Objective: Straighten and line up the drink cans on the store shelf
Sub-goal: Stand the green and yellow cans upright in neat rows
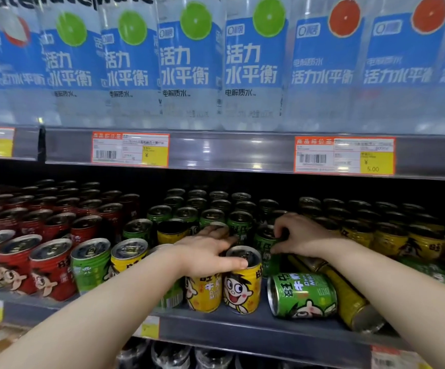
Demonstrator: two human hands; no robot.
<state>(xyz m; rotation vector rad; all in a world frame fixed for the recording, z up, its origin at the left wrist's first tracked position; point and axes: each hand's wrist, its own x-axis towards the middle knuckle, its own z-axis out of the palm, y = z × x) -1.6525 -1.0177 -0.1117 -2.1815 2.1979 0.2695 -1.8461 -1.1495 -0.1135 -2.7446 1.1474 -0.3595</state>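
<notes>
Just under our right hand point(301, 235), a tipped green can point(303, 296) lay on its side near the front edge of the shelf point(242, 332). We thought it should be stood up soon. Our left hand point(205, 253) lay flat, fingers straight, over the can tops, thumb on the rim of a yellow can point(242, 287). A soft push would line it up without knocking it over. Our right hand's fingers were curled round the top of a green can point(263, 243); a slow turn should face it forward. Left of our hands stood red cans point(51, 270). Above them were price tags point(345, 155) and big water bottles point(250, 62).
</notes>
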